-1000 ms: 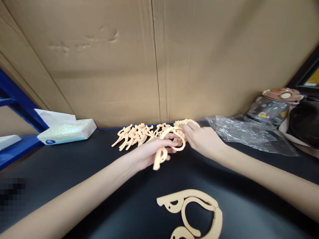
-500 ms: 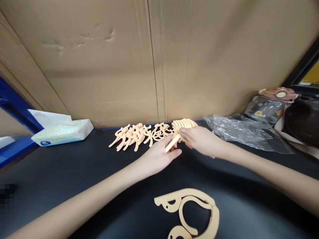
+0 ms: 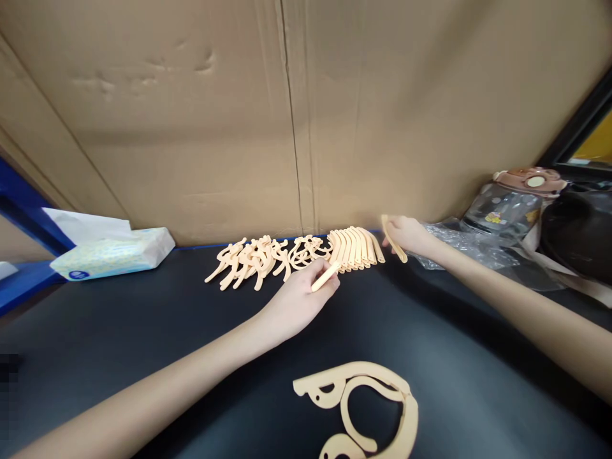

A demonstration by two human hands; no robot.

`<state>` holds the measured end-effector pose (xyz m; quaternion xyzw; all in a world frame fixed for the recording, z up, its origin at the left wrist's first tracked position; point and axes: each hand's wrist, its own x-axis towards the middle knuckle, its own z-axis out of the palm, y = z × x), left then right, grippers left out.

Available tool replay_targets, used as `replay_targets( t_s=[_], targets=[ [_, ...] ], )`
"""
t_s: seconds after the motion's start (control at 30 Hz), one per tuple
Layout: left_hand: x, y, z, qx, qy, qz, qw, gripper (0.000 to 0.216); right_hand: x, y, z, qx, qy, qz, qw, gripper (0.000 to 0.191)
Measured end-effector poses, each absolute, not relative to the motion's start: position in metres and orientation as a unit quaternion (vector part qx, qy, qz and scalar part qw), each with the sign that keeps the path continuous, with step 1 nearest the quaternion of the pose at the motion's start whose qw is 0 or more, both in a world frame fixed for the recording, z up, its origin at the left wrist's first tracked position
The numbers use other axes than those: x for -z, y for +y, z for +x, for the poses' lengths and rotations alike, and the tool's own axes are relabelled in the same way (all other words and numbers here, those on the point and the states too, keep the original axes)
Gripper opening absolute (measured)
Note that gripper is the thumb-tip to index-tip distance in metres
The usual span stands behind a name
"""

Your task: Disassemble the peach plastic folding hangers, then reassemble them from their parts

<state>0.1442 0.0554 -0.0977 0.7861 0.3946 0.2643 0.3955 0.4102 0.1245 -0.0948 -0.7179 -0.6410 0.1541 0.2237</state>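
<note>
"Any lettering you can read from here?"
"None. There's a blue oval logo on the tissue pack, but it's too small for me to make out."

The hanger and curved pieces look like smooth, satin plastic; the table is smooth with a soft sheen. The wall is matt, dented cardboard, the bag glossy, crinkled clear plastic, and the tissue matt paper.
</note>
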Motion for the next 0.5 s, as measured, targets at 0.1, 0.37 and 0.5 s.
replay_targets(
  t_s=[0.1,0.37,0.5],
  targets=[
    [0.0983,0.0562,0.145,-0.263,0.397,0.784,0.398,0.017,0.0925,0.1229,0.4059,-0.18,-0.641,-0.71,0.228,0.021],
    [0.0976,0.0544,0.1448,-0.249,0.398,0.8,0.374,0.014,0.0901,0.1238,0.4075,-0.137,-0.636,-0.722,0.234,0.016],
    [0.0977,0.0515,0.1453,-0.231,0.404,0.826,0.318,0.009,0.0945,0.1308,0.4125,-0.071,-0.646,-0.727,0.22,0.027]
  ],
)
